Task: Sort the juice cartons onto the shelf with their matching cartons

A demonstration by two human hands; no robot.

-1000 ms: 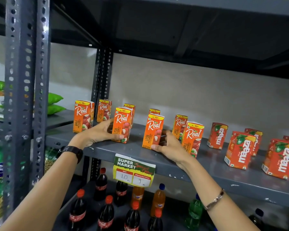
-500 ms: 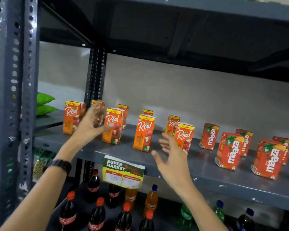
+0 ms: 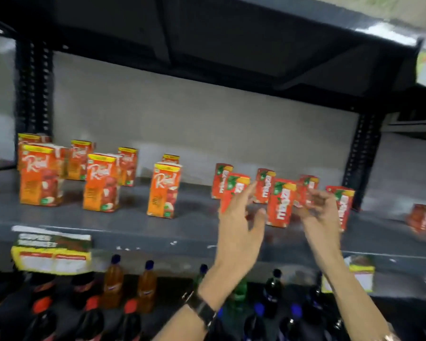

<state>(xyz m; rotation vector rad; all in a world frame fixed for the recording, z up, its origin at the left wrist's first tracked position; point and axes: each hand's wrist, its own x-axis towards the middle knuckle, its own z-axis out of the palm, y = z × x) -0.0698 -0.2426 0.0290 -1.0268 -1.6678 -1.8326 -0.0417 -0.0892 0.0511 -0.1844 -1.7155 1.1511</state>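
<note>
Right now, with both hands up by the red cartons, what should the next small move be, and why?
Probably close the left hand on the front red carton it partly covers and square it up. Both hands look empty, the right hand also among the red cartons, which stand unevenly. Blur hides contact.

Grey metal rack (image 3: 138,232) w/ perforated uprights (image 3: 359,153); plain pale wall (image 3: 182,124) behind.

"Real" on orange cartons (image 3: 164,190)
</note>
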